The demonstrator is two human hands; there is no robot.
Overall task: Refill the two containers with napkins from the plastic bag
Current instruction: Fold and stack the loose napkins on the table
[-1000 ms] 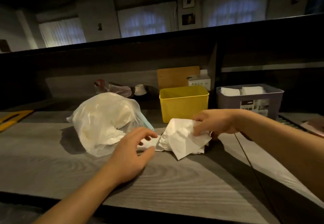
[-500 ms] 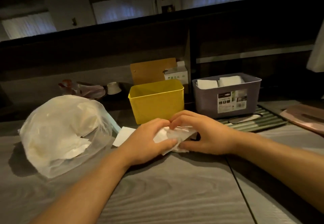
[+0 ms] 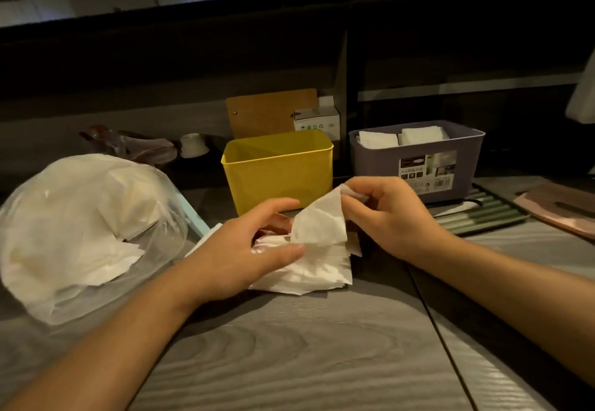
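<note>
A clear plastic bag [image 3: 80, 233] full of white napkins lies on the left of the grey table. A small stack of napkins [image 3: 315, 269] rests on the table in front of the yellow container [image 3: 280, 172], whose inside looks empty from here. The purple-grey container [image 3: 418, 159] to its right holds two piles of napkins. My left hand [image 3: 244, 249] holds the stack, thumb on top and fingers spread. My right hand [image 3: 383, 214] pinches the corner of one napkin [image 3: 322, 220] and lifts it off the stack.
Behind the containers stand a wooden board [image 3: 270, 111] and a small white box [image 3: 317, 120]. A ribbed green mat [image 3: 476, 217] and a pink board [image 3: 560, 211] lie at the right. A crumpled wrapper [image 3: 128, 146] and a small white cup [image 3: 193, 145] sit at the back left.
Both hands were cupped over the napkin stack; now my right hand has lifted one napkin by its corner while my left hand stays on the stack.
</note>
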